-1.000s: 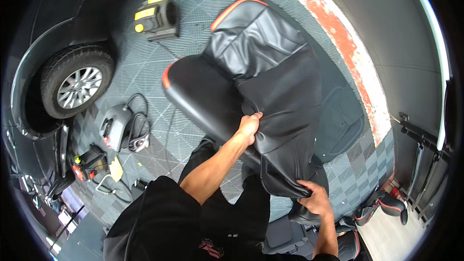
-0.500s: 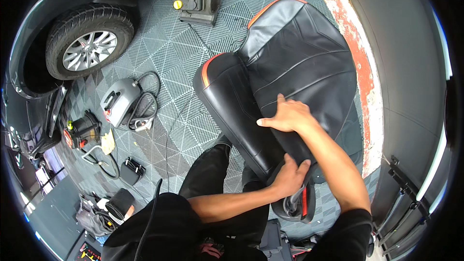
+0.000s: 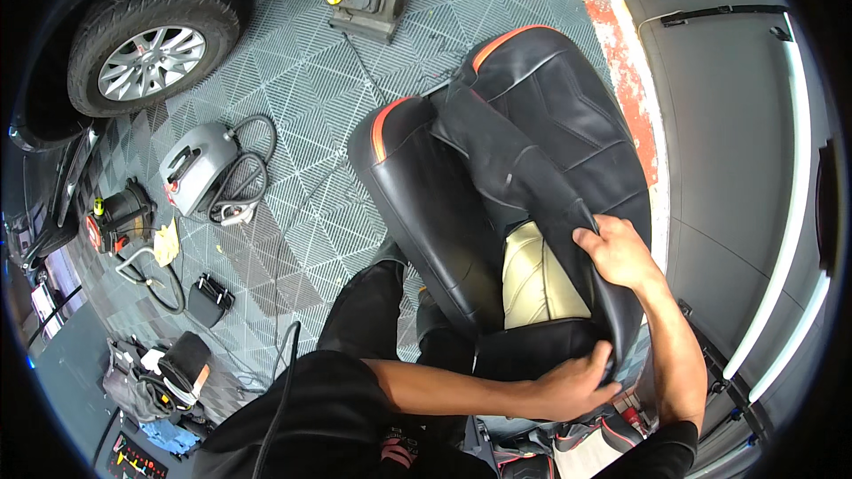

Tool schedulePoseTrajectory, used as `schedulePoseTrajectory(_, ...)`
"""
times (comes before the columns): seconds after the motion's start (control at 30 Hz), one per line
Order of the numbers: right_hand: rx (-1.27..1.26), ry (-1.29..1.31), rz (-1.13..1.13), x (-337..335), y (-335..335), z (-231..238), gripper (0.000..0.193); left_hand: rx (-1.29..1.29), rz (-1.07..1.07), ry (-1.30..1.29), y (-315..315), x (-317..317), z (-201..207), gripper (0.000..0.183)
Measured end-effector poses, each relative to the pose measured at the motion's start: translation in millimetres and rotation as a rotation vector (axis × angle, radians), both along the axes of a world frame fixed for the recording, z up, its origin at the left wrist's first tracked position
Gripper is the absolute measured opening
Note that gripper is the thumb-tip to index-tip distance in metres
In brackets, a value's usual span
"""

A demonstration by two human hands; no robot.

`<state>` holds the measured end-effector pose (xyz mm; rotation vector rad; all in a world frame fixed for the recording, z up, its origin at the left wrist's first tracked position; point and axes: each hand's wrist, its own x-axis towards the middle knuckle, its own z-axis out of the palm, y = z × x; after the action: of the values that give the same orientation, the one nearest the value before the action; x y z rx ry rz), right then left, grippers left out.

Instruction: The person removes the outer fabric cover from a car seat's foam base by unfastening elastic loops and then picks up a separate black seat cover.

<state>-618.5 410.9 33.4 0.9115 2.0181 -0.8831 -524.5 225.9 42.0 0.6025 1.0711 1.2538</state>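
In the head view, a black seat with red trim lies on the patterned floor, in front of the person's legs. Its black cover is folded back on itself, baring a pale gold patch. The right hand has its thumb and fingers clamped on the fold's right edge. The left hand is at the cover's lower end, thumb and fingers apart; whether they pinch the material cannot be told. A grey machine with a coiled hose stands to the left.
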Motion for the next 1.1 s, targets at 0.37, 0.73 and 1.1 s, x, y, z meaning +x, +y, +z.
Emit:
schedulePoseTrajectory(0.37, 0.503, -0.137, 0.207, 61.0, 87.9, -91.1, 0.031, -0.421, 0.186, 1.390, -74.0, -215.7, -208.7, 0.054)
schedulePoseTrajectory(0.73, 0.406, -0.463, 0.193, 134.2, 56.3, -206.2, 0.056, -1.073, 0.107, 0.985, -60.1, -285.8, -257.9, 0.091)
schedulePoseTrajectory(1.1, 0.347, -0.102, -0.131, -52.9, 75.5, -272.9, 0.057, -1.246, -0.403, 0.679, -9.7, -392.6, -325.0, 0.125)
